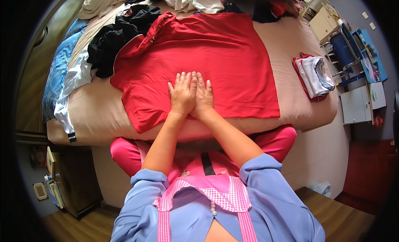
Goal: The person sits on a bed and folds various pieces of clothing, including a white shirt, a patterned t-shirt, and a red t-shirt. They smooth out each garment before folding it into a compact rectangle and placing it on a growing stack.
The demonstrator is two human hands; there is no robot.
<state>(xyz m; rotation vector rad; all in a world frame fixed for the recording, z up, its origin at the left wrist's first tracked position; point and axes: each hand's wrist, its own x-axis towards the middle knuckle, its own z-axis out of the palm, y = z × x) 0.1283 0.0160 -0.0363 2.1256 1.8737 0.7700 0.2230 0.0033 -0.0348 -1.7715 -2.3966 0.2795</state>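
Note:
A red cloth garment (199,48) with thin white piping at its left side lies spread on the bed in front of me. My left hand (183,93) rests palm down on its lower middle. Beside it, touching and partly overlapped by it, my right hand (202,97) also lies flat on the red fabric. Both hands are outstretched and grip nothing. Creases run across the garment, and its upper left part is bunched next to a crumpled black garment (124,33).
White long-sleeved clothing (74,73) hangs over the left of the bed (96,108). Folded white and red clothes (313,75) sit at the bed's right. More rumpled clothes (193,1) lie at the far side. A blue chair (344,47) stands right of the bed; a dark wooden cabinet (78,179), lower left.

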